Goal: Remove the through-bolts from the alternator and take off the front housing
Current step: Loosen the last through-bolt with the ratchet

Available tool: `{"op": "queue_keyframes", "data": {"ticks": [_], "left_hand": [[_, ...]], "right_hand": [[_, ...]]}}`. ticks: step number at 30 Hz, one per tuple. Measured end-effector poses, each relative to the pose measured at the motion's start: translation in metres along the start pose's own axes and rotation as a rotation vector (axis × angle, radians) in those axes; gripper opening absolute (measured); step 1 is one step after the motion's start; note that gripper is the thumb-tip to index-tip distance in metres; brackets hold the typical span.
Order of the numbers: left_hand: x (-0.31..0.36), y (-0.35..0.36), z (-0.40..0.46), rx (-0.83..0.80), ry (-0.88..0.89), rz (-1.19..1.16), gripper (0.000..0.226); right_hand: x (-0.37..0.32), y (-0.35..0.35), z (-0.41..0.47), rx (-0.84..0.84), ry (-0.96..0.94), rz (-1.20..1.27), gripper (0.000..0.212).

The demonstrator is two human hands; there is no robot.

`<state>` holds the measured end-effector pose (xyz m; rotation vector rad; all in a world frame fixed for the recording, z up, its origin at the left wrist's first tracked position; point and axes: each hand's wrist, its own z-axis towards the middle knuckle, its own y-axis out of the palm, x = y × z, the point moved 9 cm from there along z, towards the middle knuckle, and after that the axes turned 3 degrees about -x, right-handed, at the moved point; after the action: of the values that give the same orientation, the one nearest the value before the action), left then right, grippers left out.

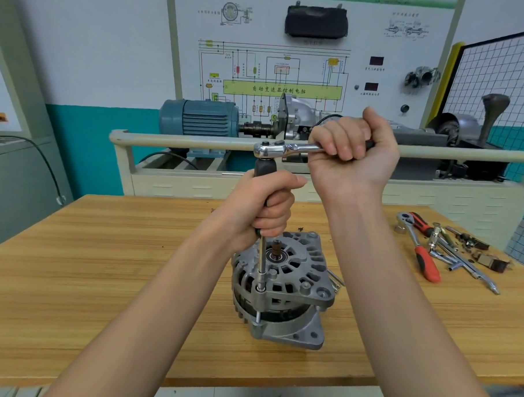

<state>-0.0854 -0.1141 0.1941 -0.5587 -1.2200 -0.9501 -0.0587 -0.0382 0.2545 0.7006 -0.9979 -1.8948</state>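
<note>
Head view: both hands (pixel 272 204) (pixel 351 148) grip ratchet (pixel 282 148) over alternator (pixel 280 289).

table (pixel 101 281): wood-grain top | alternator (pixel 283 289) upright at centre frame | right side: red-handled ratchets (pixel 423 253), loose sockets and small parts (pixel 474 252) | dark specks near far edge

Even, bright indoor light from above; my forearms cast only faint, soft shadows on the tabletop (pixel 101 266). Glare marks the chrome ratchet (pixel 282 149). Wide-angle distortion bows the rail (pixel 182 141) and edges; background text is blurred.
</note>
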Motion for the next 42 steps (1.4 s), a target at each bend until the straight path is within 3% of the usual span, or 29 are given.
{"op": "queue_keyframes", "data": {"ticks": [5,11,17,21,24,29,32,34,37,42], "left_hand": [[0.004,0.0,0.0,0.015,0.032,0.003,0.052],[0.032,0.008,0.007,-0.028,0.076,0.051,0.047],[0.03,0.004,0.007,-0.026,0.084,0.001,0.045],[0.05,-0.003,0.012,-0.042,0.114,-0.078,0.043],[0.066,-0.011,0.019,-0.028,0.141,-0.146,0.045],[0.074,-0.045,0.02,0.05,0.222,-0.44,0.047],[0.062,-0.079,0.012,0.196,0.291,-0.626,0.047],[0.044,-0.096,0.005,0.306,0.316,-0.712,0.046],[0.017,-0.11,-0.004,0.402,0.357,-0.84,0.038],[-0.006,-0.113,-0.011,0.383,0.413,-0.862,0.029]], "right_hand": [[0.0,0.001,0.001,-0.006,0.001,-0.003,0.044],[-0.011,0.037,0.004,-0.187,-0.064,-0.053,0.041],[-0.006,0.02,0.005,-0.113,-0.047,-0.1,0.032],[0.003,0.03,0.006,-0.248,0.036,-0.397,0.016],[0.014,0.02,0.004,-0.283,0.11,-0.819,0.016],[0.044,-0.053,-0.035,-0.321,0.507,-1.498,0.029],[0.053,-0.083,-0.065,-0.426,0.691,-1.611,0.024],[0.049,-0.089,-0.071,-0.401,0.687,-1.552,0.02],[0.036,-0.091,-0.065,-0.312,0.533,-1.582,0.024],[0.025,-0.094,-0.061,-0.323,0.339,-1.776,0.026]]}}
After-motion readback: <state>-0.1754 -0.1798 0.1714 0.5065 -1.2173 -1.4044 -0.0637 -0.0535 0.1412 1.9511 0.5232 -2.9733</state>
